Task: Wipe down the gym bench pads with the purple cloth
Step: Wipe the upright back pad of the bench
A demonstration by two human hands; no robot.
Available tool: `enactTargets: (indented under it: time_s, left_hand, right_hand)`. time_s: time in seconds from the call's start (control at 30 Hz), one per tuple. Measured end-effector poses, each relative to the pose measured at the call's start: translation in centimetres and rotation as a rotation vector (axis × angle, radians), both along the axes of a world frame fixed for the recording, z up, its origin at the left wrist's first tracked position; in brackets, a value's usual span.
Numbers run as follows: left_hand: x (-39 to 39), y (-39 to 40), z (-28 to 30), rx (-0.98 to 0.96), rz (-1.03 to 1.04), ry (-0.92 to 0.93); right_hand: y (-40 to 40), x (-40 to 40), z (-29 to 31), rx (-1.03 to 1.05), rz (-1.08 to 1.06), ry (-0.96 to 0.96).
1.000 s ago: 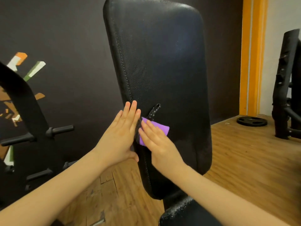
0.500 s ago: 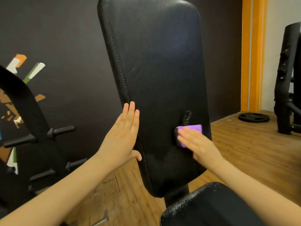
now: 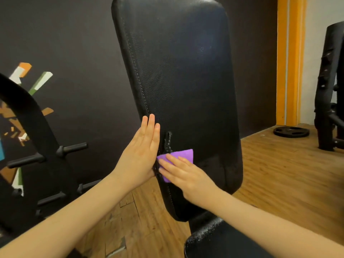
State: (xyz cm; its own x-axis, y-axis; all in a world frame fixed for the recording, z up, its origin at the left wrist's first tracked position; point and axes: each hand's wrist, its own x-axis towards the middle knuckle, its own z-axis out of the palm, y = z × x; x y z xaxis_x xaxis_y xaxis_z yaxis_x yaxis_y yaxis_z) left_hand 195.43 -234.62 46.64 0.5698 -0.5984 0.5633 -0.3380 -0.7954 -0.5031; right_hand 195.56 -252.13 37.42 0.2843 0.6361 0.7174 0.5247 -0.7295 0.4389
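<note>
The right hand (image 3: 188, 175) presses the purple cloth (image 3: 178, 159) flat against the lower left part of the upright back pad (image 3: 182, 86) of the bench, fingers extended over the cloth rather than curled, so its grip is a flat open-palm press. The left hand (image 3: 141, 153) lies just left of that grip, open with fingers straight and together, braced against the pad's stitched left edge. A torn strip in the upholstery (image 3: 167, 142) rises just above the cloth. The seat pad (image 3: 214, 241) sits below the right forearm.
</note>
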Motion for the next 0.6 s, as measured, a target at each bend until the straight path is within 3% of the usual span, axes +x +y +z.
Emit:
enactTargets:
  time_s: [0.1, 0.2, 0.33, 0.4, 0.6]
  left_hand:
    - [0.1, 0.1, 0.1, 0.019, 0.027, 0.024]
    - [0.2, 0.0, 0.3, 0.039, 0.035, 0.007]
    - [-0.3, -0.7, 0.6, 0.054, 0.067, 0.056]
    - [-0.5, -0.7, 0.4, 0.04, 0.071, 0.15]
    - [-0.8, -1.0, 0.5, 0.02, 0.145, 0.202]
  right_hand:
    - [-0.7, 0.0, -2.1, -0.059, -0.042, 0.063]
    - [-3.3, 0.7, -3.0, -0.09, 0.037, 0.011]
    - [-8.6, 2.7, -3.4, -0.051, -0.035, 0.0]
    - [-11.6, 3.1, -3.8, 0.036, -0.14, 0.023]
    - [-15.6, 2.5, -4.5, 0.385, -0.389, 0.194]
